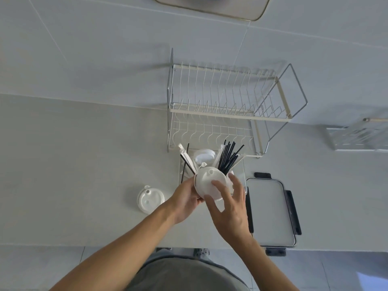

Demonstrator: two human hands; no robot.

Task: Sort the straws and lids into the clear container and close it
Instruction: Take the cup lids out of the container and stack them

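A clear container (241, 164) stands on the counter in front of the dish rack. Black straws (228, 156) lean in its right part, wrapped white and black straws (186, 160) in its left part, and white lids (203, 155) lie at its back. Over its near side, both hands grip a stack of white lids (206, 181): my left hand (184, 203) from the left, my right hand (227, 206) from the near right with fingers spread over it. One more white lid (149, 198) lies on the counter to the left. The container's cover (269, 211), with dark clips, lies to the right.
A white two-tier wire dish rack (228, 110) stands right behind the container. A second wire rack (361, 135) sits at the far right. A tray edge (212, 9) shows at the top. The counter's front edge runs just below the cover.
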